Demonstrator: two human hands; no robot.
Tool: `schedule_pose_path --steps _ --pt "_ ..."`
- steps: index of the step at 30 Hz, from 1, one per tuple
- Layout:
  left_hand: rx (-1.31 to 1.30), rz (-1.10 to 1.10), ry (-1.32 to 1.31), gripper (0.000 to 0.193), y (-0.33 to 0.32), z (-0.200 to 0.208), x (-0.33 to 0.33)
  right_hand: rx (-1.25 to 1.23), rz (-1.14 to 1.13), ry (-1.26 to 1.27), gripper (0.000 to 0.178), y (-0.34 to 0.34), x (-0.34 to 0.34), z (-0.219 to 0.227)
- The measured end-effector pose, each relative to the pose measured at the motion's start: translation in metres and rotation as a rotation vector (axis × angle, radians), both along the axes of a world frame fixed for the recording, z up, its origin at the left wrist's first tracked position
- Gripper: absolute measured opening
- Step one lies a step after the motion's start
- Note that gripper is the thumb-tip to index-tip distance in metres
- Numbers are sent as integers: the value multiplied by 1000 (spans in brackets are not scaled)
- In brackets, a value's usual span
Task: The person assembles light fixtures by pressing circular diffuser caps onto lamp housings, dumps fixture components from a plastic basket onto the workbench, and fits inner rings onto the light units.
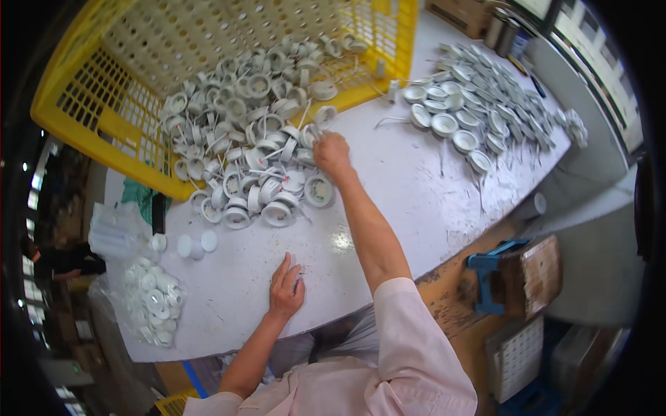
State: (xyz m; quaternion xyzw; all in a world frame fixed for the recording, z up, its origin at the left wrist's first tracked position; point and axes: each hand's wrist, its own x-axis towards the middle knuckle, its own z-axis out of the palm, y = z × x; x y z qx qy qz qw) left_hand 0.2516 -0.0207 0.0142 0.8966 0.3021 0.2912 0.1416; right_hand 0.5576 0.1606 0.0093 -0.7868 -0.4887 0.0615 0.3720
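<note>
My right hand [331, 154] reaches to the right edge of a heap of white round lamp housings [279, 213] with short wires. Its fingers are closed against the pieces there; what they pinch is hidden. My left hand [286, 290] lies on the white tabletop [326, 277] near the front edge, fingers stretched out, holding nothing. The heap spills out of a tipped yellow plastic crate [114, 156] toward me. One housing with its open face up [318, 191] lies just below my right hand.
Rows of wired white round pieces [465, 141] cover the table's right side. On the left lie a clear bag of white discs [156, 301], loose white discs [209, 240] and a plastic-wrapped bundle [118, 232]. A blue stool [489, 277] stands beyond the right table edge.
</note>
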Motion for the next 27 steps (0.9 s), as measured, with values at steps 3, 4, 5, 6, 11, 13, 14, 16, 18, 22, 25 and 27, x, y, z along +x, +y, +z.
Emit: schedule_pose_path --steps 3,4,5,6,11,13,14,16,18,22,25,27 --pt "-7 31 -10 33 -8 -8 -15 -62 18 -39 33 -14 -18 23" --pt "-19 58 -15 32 -15 -8 -20 -172 31 -37 36 -21 -19 32" --pt "-33 88 -22 31 -21 -9 -25 -133 51 -49 43 -26 -15 43" --pt "-19 76 -26 31 -28 -7 -28 -119 39 -52 43 -34 -12 50" --pt "-152 104 -65 30 -59 -7 -41 631 -35 -5 38 -68 -3 71" --pt "-275 111 -81 30 -65 1 -46 768 -45 392 34 -86 -35 77" --pt "-398 115 -102 31 -67 8 -48 877 -53 795 31 -98 -58 82" --pt "-612 172 -189 46 -70 35 -30 794 27 1264 31 -131 -88 78" --pt "-741 52 -383 65 -64 38 -17 808 173 2000 34 -167 -123 72" --pt "-840 -61 -487 84 -62 72 -5 674 311 2347 36 -218 -184 59" --pt "-649 4 -587 101 -65 66 -24 572 363 2570 32 -229 -212 44" --pt "-608 7 -573 103 -72 69 -44 447 464 2548 31 -238 -224 32"
